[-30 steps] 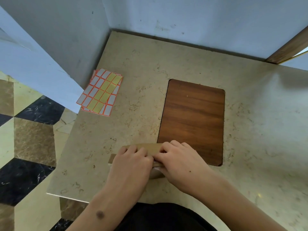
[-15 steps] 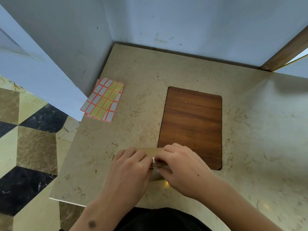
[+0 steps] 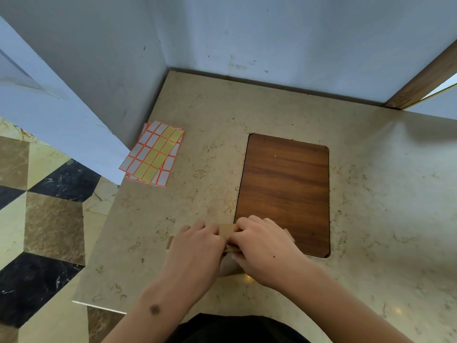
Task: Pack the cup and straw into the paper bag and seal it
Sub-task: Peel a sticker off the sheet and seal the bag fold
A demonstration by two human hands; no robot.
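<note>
A brown paper bag (image 3: 227,230) stands on the stone table near its front edge, mostly covered by both hands. My left hand (image 3: 197,246) presses on the bag's folded top from the left. My right hand (image 3: 262,246) presses on it from the right, fingertips meeting the left hand's at the fold. Only a strip of the folded top and small corners of the bag show. The cup and the straw are not visible.
A stack of sticker sheets (image 3: 154,153) with orange-edged white and yellow labels lies at the table's left edge. A wooden inset panel (image 3: 284,189) sits just beyond my right hand. Blue walls close the back and left. The patterned floor lies below on the left.
The camera has tilted, so the scene sits lower in view. Both hands stay pressed on the bag's folded top, fingers shifted slightly; the small white bit between the fingertips no longer shows.
</note>
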